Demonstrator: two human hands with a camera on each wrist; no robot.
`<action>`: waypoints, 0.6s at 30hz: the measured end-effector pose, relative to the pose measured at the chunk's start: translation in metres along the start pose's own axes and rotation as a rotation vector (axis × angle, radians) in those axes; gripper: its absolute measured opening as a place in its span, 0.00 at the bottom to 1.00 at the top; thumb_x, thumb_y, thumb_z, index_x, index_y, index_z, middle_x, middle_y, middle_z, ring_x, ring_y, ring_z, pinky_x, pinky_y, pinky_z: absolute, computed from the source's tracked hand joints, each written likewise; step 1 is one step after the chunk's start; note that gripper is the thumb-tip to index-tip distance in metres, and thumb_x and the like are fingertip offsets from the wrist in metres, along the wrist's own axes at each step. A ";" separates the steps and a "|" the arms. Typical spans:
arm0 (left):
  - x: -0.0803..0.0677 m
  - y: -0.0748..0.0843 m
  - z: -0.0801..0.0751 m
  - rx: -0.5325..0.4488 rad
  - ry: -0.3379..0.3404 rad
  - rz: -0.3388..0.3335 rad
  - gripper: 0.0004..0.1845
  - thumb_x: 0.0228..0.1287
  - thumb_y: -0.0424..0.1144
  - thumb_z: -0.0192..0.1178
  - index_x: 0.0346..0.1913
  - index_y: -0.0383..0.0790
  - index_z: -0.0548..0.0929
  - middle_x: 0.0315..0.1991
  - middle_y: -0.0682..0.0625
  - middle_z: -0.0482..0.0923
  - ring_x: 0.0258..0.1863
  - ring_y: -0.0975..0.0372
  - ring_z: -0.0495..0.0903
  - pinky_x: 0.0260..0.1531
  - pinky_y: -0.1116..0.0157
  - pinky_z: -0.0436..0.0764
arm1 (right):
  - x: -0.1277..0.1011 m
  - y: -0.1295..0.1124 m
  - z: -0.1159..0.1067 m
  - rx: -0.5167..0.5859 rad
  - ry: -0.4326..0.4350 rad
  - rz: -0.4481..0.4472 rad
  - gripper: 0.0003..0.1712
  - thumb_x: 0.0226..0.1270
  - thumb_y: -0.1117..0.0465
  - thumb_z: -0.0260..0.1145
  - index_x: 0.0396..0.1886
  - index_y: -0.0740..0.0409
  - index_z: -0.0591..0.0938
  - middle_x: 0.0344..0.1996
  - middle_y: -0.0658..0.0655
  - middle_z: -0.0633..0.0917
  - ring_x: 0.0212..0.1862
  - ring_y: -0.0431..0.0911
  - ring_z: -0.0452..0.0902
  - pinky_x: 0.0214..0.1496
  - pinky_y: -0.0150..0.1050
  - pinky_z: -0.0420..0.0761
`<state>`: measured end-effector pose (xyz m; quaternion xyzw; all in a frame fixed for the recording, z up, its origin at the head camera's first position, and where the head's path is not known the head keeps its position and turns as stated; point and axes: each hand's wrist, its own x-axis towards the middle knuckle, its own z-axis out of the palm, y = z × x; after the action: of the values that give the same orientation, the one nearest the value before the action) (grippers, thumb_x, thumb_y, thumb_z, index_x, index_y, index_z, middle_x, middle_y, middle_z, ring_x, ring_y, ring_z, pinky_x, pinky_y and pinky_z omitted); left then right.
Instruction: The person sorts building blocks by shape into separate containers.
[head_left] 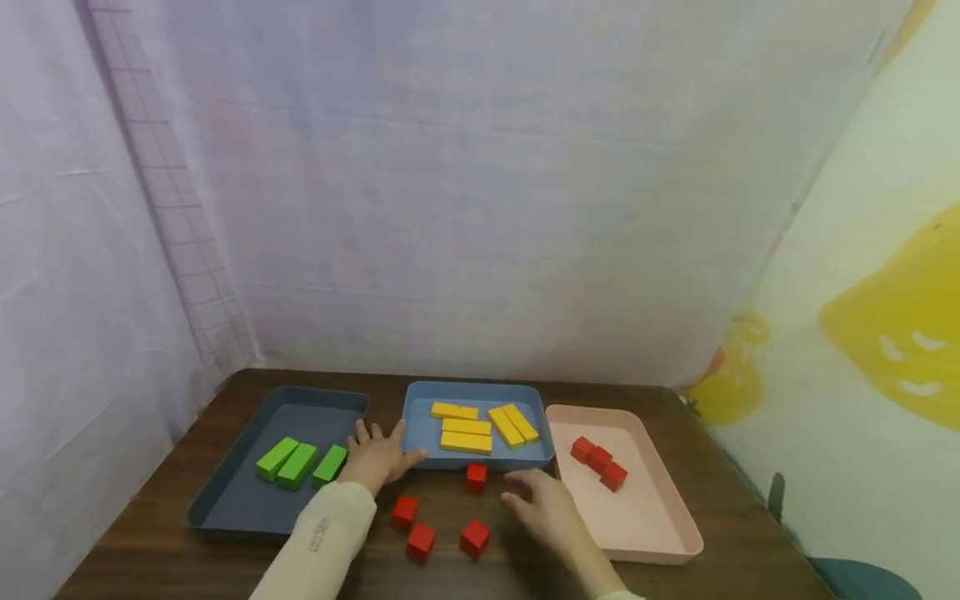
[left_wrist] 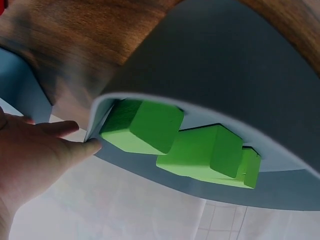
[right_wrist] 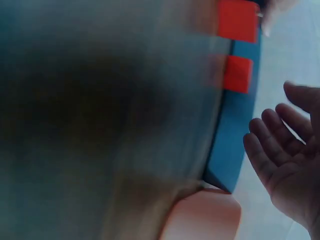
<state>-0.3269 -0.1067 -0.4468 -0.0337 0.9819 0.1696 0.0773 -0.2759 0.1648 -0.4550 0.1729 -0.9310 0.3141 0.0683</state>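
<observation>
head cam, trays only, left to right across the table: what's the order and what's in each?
dark grey tray with three green blocks → blue tray with yellow blocks → pink tray with three red cubes.

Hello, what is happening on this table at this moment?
A person sits at a wooden table with three trays. The dark tray holds three green blocks, the blue tray five yellow blocks, the pink tray three red cubes. Four more red cubes lie on the table. The left hand rests open between the dark and blue trays; the right hand hovers open near the loose cubes.
</observation>
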 end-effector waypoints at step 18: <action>0.000 0.001 0.000 0.014 0.000 0.001 0.43 0.70 0.65 0.51 0.78 0.42 0.58 0.72 0.22 0.49 0.73 0.30 0.39 0.69 0.36 0.48 | -0.006 -0.013 0.030 -0.003 -0.267 -0.117 0.32 0.50 0.44 0.79 0.49 0.59 0.84 0.37 0.46 0.82 0.39 0.40 0.78 0.43 0.41 0.80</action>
<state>-0.3275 -0.1062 -0.4462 -0.0328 0.9831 0.1628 0.0773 -0.2663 0.1390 -0.4729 0.2669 -0.9207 0.2823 -0.0379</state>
